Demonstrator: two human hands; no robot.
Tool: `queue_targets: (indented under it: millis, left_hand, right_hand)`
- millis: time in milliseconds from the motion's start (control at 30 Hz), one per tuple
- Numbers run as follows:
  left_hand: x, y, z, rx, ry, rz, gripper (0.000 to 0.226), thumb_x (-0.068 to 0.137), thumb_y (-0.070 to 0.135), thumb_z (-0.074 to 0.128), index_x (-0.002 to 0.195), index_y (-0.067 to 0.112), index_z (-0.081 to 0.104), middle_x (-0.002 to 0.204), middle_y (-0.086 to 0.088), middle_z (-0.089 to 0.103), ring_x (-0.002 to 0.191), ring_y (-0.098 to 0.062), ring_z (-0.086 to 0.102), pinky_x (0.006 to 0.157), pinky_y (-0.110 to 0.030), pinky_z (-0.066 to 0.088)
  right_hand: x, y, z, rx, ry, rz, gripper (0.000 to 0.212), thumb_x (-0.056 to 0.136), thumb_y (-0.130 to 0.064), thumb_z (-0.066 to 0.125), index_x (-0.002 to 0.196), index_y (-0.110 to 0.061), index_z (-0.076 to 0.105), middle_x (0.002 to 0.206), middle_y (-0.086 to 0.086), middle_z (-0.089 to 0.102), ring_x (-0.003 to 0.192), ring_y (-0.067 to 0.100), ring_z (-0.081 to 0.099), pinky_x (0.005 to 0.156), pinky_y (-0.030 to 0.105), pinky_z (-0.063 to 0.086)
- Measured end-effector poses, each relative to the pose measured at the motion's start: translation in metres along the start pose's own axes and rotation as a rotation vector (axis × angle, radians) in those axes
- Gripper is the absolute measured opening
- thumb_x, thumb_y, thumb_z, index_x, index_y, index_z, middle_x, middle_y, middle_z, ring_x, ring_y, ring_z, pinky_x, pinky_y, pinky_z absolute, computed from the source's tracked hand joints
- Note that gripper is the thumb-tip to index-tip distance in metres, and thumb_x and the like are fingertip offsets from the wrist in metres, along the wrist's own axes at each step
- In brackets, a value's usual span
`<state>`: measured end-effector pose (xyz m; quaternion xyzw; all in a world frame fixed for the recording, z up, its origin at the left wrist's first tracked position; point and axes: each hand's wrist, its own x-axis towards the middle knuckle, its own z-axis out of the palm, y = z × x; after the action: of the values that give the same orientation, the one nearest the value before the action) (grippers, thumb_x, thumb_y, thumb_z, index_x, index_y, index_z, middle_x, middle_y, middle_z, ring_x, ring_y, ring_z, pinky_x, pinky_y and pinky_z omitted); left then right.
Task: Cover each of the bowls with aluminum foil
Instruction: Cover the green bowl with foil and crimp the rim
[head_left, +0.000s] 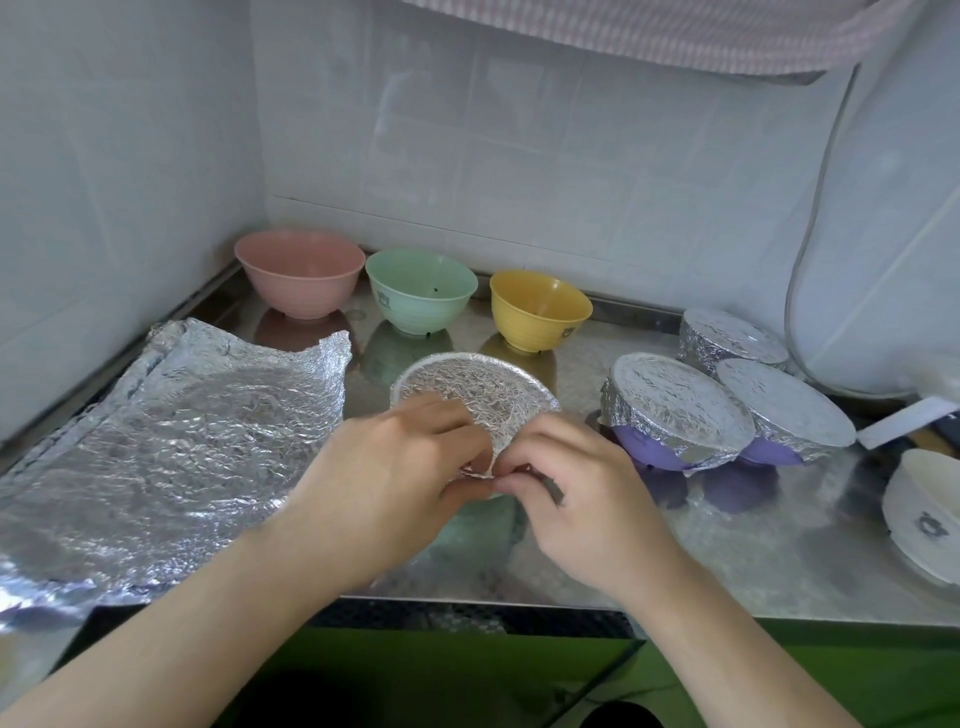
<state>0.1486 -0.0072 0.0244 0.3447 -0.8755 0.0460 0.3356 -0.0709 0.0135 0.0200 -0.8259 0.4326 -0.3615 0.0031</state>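
- At the middle of the steel counter (727, 561) we see a foil-covered bowl (467, 395).
- The left hand (395, 467) and right hand (582, 493) both pinch its foil at the near rim, fingertips curled together.
- Foil sheets (171, 447) lie left.
- Behind stand uncovered pink (300, 273), green (421, 290) and yellow (540, 309) bowls.
- Three wrapped bowls (675, 410) sit right.

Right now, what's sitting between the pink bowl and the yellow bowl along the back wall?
In the head view, one uncovered green bowl stands between the pink bowl and the yellow bowl, apart from both.
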Motion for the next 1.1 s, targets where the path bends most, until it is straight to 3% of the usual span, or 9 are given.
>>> queue_targets:
  millis: [133,367,567,767,900,1000,1100]
  left_hand:
    - [0.001,-0.002,0.002,0.001,0.031,-0.008,0.016,0.087,0.028,0.078,0.081,0.025,0.063,0.082,0.012,0.058,0.082,-0.012,0.057,0.045,-0.033,0.047]
    - [0.000,0.001,0.001,-0.022,0.015,-0.011,0.017,0.086,0.042,0.076,0.085,0.028,0.067,0.086,0.014,0.060,0.083,-0.008,0.058,0.048,-0.031,0.049]
    - [-0.001,-0.001,0.005,-0.002,0.013,-0.005,0.018,0.083,0.025,0.083,0.083,0.026,0.065,0.084,0.013,0.058,0.084,-0.012,0.058,0.047,-0.034,0.049]
    - [0.000,-0.002,0.001,-0.017,-0.001,-0.008,0.016,0.084,0.041,0.077,0.085,0.029,0.066,0.086,0.015,0.059,0.086,-0.007,0.056,0.047,-0.029,0.048]
    - [0.000,-0.004,0.003,-0.026,0.013,-0.008,0.014,0.088,0.035,0.073,0.080,0.027,0.064,0.082,0.014,0.058,0.083,-0.010,0.056,0.047,-0.032,0.047]
    - [0.000,-0.008,0.001,-0.043,0.005,-0.019,0.016,0.086,0.031,0.080,0.081,0.028,0.065,0.083,0.015,0.059,0.085,-0.010,0.057,0.052,-0.034,0.050]
    - [0.000,-0.009,0.000,-0.048,-0.013,-0.017,0.015,0.084,0.040,0.078,0.086,0.031,0.066,0.087,0.016,0.058,0.088,-0.007,0.058,0.052,-0.036,0.053]
  right_hand:
    - [0.000,0.004,-0.007,0.097,-0.010,0.044,0.011,0.092,-0.006,0.080,0.086,-0.013,0.075,0.094,-0.010,0.065,0.086,0.012,0.064,0.074,0.036,0.053]
    - [0.000,0.003,-0.003,-0.013,-0.024,0.008,0.012,0.091,-0.012,0.080,0.085,-0.016,0.069,0.091,-0.011,0.060,0.083,0.014,0.060,0.069,0.042,0.053]
    - [0.000,0.003,-0.009,0.072,-0.063,0.022,0.012,0.090,-0.007,0.082,0.089,-0.014,0.073,0.094,-0.010,0.063,0.084,0.013,0.061,0.072,0.038,0.053]
    - [-0.002,0.007,-0.004,0.021,-0.019,0.027,0.011,0.091,-0.005,0.079,0.086,-0.014,0.074,0.092,-0.010,0.064,0.084,0.012,0.061,0.072,0.040,0.053]
    - [0.001,0.002,-0.004,0.057,-0.035,0.012,0.009,0.091,-0.010,0.081,0.087,-0.014,0.074,0.092,-0.010,0.064,0.083,0.012,0.061,0.071,0.039,0.053]
    - [0.000,0.007,-0.008,0.055,-0.032,0.020,0.010,0.090,-0.011,0.084,0.088,-0.014,0.075,0.094,-0.010,0.064,0.084,0.011,0.062,0.073,0.038,0.054]
    - [0.000,0.008,-0.007,0.025,-0.022,0.012,0.010,0.090,-0.010,0.083,0.085,-0.014,0.074,0.092,-0.009,0.064,0.086,0.013,0.063,0.073,0.039,0.053]
